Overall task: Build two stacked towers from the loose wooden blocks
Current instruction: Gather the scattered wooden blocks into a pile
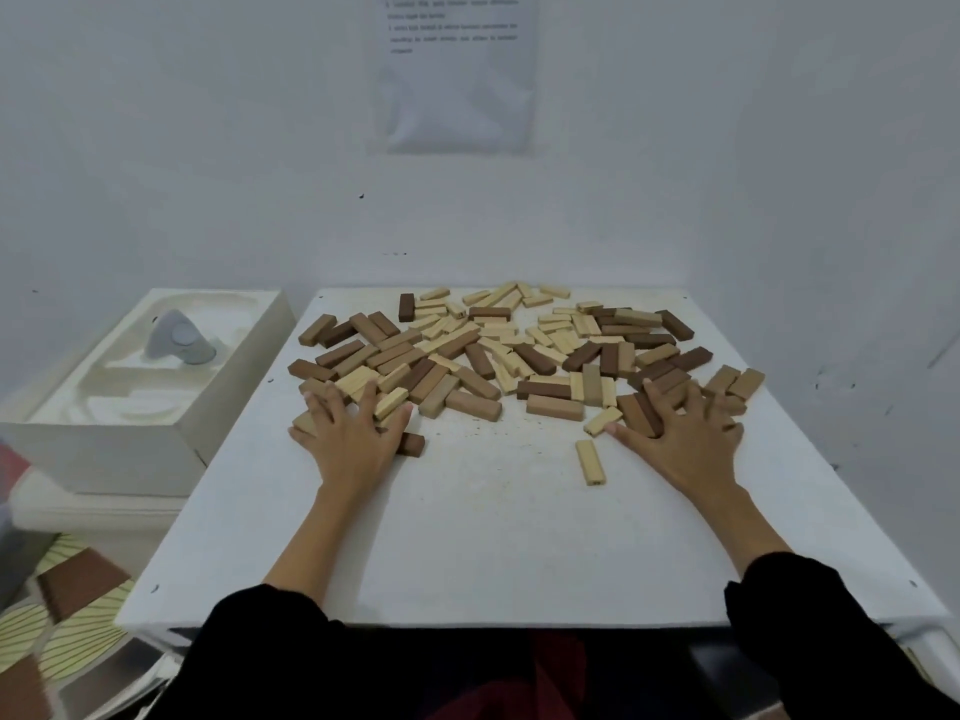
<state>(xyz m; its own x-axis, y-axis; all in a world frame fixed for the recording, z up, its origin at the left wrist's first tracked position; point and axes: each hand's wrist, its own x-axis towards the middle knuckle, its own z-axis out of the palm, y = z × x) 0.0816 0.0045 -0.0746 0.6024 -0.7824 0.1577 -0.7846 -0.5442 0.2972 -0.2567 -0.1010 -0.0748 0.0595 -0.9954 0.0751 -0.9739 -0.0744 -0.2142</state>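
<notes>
Head: blocks point(540, 391) litter white table point(493, 537), wall point(208, 148) behind.

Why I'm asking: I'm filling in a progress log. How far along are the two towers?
Done: nothing yet; no tower stands, and the wooden blocks lie loose in a scattered pile on the table. In hand: the left hand and right hand rest with spread fingers on the pile's near edge, gripping no block. Left: both towers, from the first layer up.

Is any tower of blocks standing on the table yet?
No: the wooden blocks all lie scattered in a loose heap on the white table, none stacked into a tower.
</notes>
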